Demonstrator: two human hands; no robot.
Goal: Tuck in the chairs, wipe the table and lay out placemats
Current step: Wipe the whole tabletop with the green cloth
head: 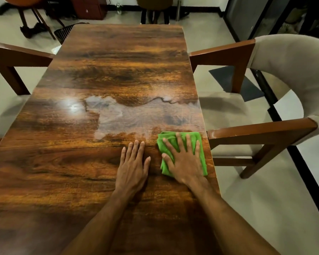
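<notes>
The folded green microfibre cloth [184, 153] lay under the right hand [183, 162], fingers spread flat, pressing it onto the glossy brown wooden tabletop [99, 70]. The left hand [133, 166] rested flat just beside it, fingers straight.

One long rectangular table [99, 70] of glossy dark-grained wood. Four chairs in all: two beige-upholstered armchairs with brown wooden arms, the right armchair [284, 70] and the left armchair [17, 54], the latter only partly in view; one dark-backed chair [155, 2] at the table's far end; one orange-seated chair [22, 0] on thin legs at upper left. One folded green cloth [202, 161]. Two bare hands: the left hand [133, 168] and the right hand [184, 162]. One pale streaky smear [118, 115] on the tabletop. One reddish-brown drawer cabinet [88, 8] beyond the table. One dark floor mat [234, 81].
</notes>
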